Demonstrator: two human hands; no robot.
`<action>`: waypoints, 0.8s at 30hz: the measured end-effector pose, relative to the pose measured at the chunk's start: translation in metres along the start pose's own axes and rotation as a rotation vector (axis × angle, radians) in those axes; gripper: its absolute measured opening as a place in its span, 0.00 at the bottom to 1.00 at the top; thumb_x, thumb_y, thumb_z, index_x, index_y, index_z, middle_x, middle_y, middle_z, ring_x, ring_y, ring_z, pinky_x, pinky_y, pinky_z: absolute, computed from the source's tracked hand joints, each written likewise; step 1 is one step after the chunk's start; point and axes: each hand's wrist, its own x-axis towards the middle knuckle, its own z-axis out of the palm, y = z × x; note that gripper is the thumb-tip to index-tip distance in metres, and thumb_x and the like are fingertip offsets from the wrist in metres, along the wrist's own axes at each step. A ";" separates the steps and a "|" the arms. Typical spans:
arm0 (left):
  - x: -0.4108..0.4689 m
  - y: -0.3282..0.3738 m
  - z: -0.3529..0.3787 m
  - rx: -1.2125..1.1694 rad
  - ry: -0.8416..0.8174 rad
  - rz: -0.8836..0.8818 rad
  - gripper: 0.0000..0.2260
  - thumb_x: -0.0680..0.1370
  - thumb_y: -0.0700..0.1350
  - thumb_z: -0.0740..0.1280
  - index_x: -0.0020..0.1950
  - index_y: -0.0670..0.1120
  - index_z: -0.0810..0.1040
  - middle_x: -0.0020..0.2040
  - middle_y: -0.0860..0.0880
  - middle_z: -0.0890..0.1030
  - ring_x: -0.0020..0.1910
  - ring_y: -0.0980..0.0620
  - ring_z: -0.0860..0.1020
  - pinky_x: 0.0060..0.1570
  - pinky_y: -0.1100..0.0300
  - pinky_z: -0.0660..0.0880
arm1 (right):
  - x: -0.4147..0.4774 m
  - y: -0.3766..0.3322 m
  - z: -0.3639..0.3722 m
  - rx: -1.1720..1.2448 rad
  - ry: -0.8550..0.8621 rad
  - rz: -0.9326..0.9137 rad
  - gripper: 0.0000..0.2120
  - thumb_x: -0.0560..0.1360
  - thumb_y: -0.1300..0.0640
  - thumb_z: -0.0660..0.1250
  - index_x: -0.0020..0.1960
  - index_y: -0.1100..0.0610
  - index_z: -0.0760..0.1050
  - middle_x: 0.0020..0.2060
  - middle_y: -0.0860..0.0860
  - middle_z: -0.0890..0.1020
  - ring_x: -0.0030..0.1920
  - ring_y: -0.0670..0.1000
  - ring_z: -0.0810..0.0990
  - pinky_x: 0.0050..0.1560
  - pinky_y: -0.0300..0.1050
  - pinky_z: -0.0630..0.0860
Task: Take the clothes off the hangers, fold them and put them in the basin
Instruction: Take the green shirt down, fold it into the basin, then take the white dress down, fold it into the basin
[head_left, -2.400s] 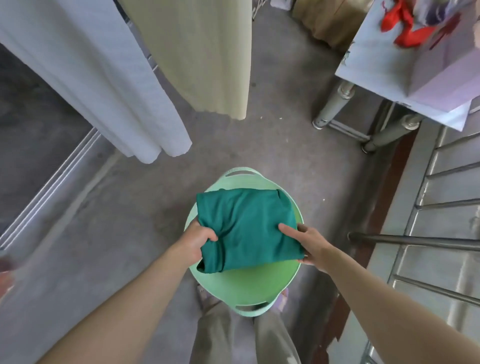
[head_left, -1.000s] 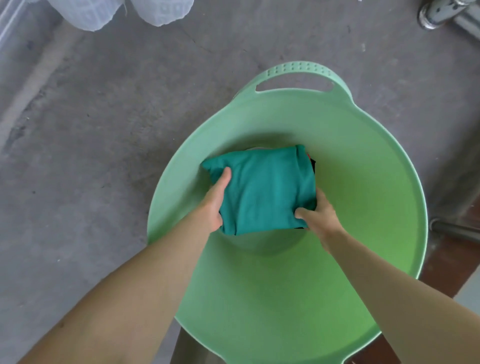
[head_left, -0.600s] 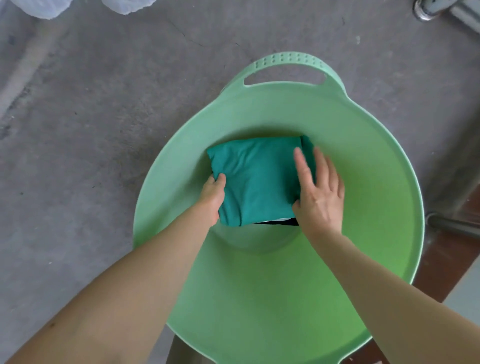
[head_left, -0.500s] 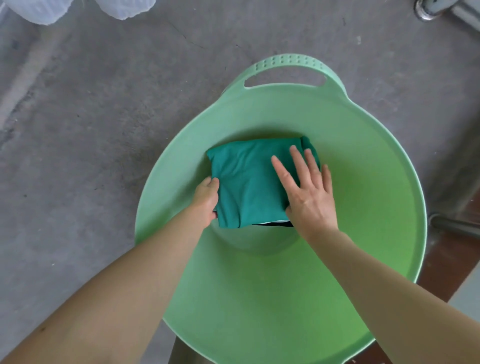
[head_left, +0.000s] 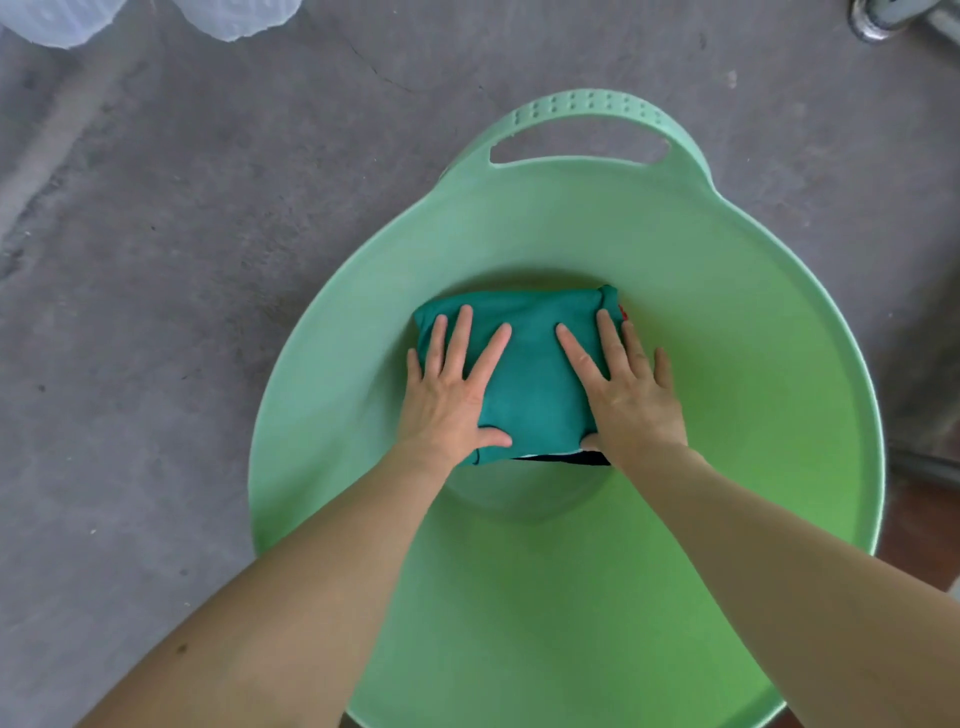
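Hands (head_left: 449, 400) (head_left: 631, 400) — flat, fingers spread, no grip — atop folded teal garment (head_left: 530, 364), dark layer beneath mostly hidden.

One light green basin (head_left: 727, 364) stands on the floor (head_left: 182, 260), with one cut-out handle (head_left: 582, 122) showing at its far rim. In the basin's middle lies one folded teal garment (head_left: 535, 374). Under it, one dark layer (head_left: 561, 459) shows at the near edge and one small bit of red (head_left: 623, 312) at the far right corner; how many garments these make cannot be told. Two hands lie flat on the teal garment: one left hand (head_left: 447, 395) and one right hand (head_left: 628, 395). Two white fabric ends (head_left: 156, 15) hang at the floor's far left corner. One metal leg foot (head_left: 878, 21) shows at the far right corner.
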 end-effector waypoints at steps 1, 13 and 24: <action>0.009 0.001 0.005 -0.003 -0.004 -0.010 0.61 0.61 0.69 0.72 0.71 0.59 0.25 0.76 0.44 0.31 0.76 0.39 0.36 0.72 0.35 0.52 | 0.004 0.003 0.008 0.000 0.018 0.025 0.62 0.67 0.42 0.73 0.70 0.44 0.20 0.75 0.57 0.34 0.77 0.58 0.42 0.73 0.59 0.53; 0.029 0.005 -0.003 0.011 -0.089 0.006 0.62 0.59 0.64 0.77 0.74 0.59 0.30 0.76 0.45 0.32 0.76 0.40 0.37 0.73 0.37 0.51 | 0.013 0.003 0.015 -0.008 -0.113 0.159 0.58 0.72 0.55 0.69 0.68 0.46 0.17 0.75 0.58 0.34 0.77 0.57 0.43 0.73 0.61 0.53; -0.064 0.013 -0.110 0.010 0.014 -0.100 0.45 0.73 0.56 0.71 0.78 0.53 0.43 0.78 0.46 0.43 0.77 0.42 0.48 0.71 0.47 0.61 | -0.077 -0.002 -0.082 0.495 -0.073 0.160 0.27 0.74 0.57 0.65 0.72 0.49 0.65 0.72 0.52 0.64 0.69 0.55 0.66 0.70 0.52 0.65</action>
